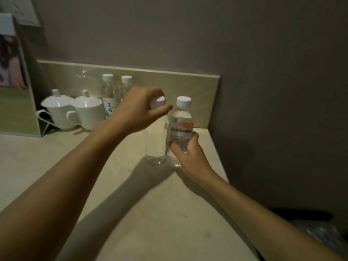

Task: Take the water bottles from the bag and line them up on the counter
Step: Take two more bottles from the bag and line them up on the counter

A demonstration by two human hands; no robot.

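Against grey wall, on pale stone surface [56, 166]: left hand [137, 110] clasping unlabelled clear bottle [156, 144] by cap, right hand [188, 153] gripping labelled white-capped bottle [181, 127] low, touching mid-frame, seemingly to align them.

I've got two clear water bottles standing upright side by side near the counter's [56, 166] right end: the unlabelled bottle [156, 140] on the left, white cap on top, touching or just beside the labelled bottle [181, 127], which wears a white cap and a white label with an orange-red patch. Behind them, against the backsplash, I see two more white-capped bottles upright: a rear left bottle [108, 97] with a printed label, and a rear right bottle [125, 87] close beside it.
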